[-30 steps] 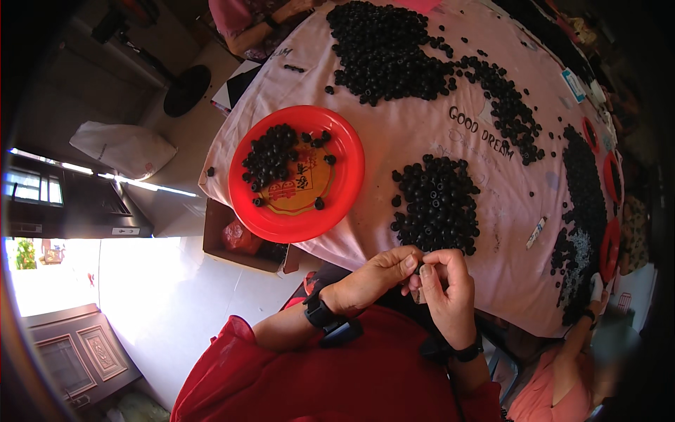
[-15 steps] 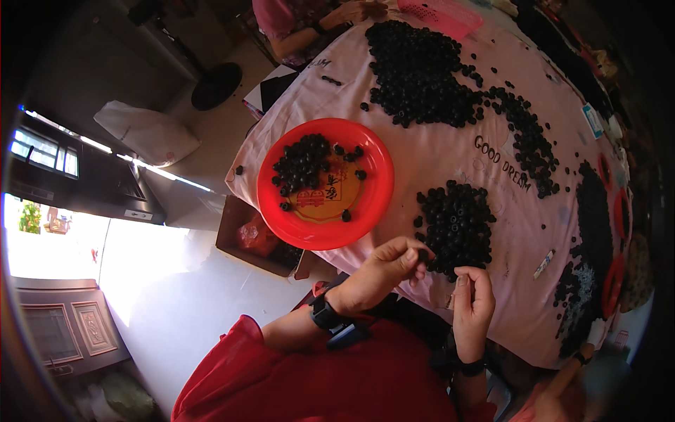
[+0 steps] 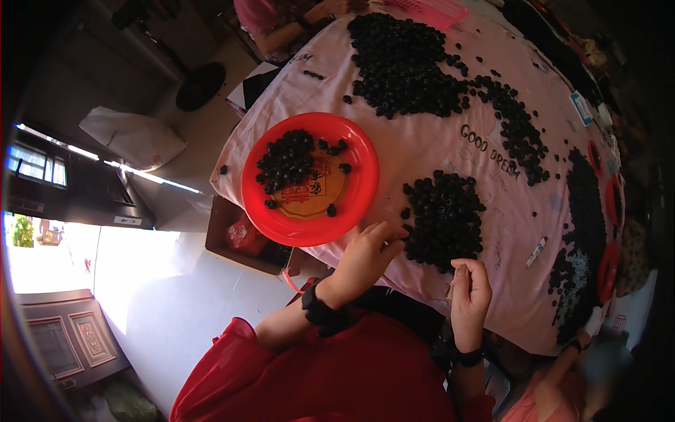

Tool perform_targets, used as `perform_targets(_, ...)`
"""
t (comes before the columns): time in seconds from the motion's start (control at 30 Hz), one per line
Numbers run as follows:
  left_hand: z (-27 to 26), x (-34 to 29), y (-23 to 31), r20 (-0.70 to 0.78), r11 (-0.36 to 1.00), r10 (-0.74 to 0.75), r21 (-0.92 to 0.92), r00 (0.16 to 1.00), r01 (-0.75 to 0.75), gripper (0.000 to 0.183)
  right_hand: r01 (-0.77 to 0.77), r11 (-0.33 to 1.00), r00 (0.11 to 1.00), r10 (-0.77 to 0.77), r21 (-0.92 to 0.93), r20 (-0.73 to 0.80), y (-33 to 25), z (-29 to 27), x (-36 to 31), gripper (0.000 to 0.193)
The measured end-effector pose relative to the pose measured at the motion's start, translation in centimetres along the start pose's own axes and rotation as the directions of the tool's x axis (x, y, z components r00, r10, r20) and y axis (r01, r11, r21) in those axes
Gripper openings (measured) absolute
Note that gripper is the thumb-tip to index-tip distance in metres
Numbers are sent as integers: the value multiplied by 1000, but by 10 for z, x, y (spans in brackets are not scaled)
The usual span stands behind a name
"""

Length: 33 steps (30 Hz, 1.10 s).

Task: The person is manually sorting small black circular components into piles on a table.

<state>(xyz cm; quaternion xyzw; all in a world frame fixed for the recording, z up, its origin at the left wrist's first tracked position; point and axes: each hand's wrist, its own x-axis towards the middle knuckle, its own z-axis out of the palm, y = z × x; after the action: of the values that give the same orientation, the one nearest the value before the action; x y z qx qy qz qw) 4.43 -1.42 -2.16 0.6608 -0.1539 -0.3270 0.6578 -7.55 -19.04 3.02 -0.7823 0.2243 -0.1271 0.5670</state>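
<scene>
Red sleeves on both arms, a chunky black watch point(image 3: 320, 309) on the left wrist, a slim black band point(image 3: 467, 357) on the right.

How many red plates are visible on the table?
4: one large red plate by the left hand; three at the right edge, edge-on. More may be hidden.

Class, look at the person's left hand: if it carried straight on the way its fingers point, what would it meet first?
Most likely the near heap of small black round pieces on the pink cloth: the left hand points at its edge, almost touching, though depth is unclear.
</scene>
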Motion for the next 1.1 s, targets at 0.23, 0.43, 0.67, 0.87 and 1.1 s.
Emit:
perform_targets(0.23,30,14,-20,-225,634,248,773,942,18,27,-11,1000,1000,11,-4,-16,1,-3,-4,9)
perform_targets(0.43,28,18,-30,-220,631,264,776,939,4,28,20,999,1000,-20,-37,-14,3,-2,-4,9)
perform_targets(0.67,27,9,-5,-208,990,-63,-134,976,36,26,20,999,999,-21,-28,-34,2,-1,-4,11)
perform_targets(0.87,17,1,17,118,798,-131,-576,984,176,18,51,998,999,-51,-41,-15,3,-3,-6,9)
perform_targets(1.1,22,-17,22,237,764,-71,-612,969,205,26,50,998,998,-52,-48,-44,-5,-3,-17,8)
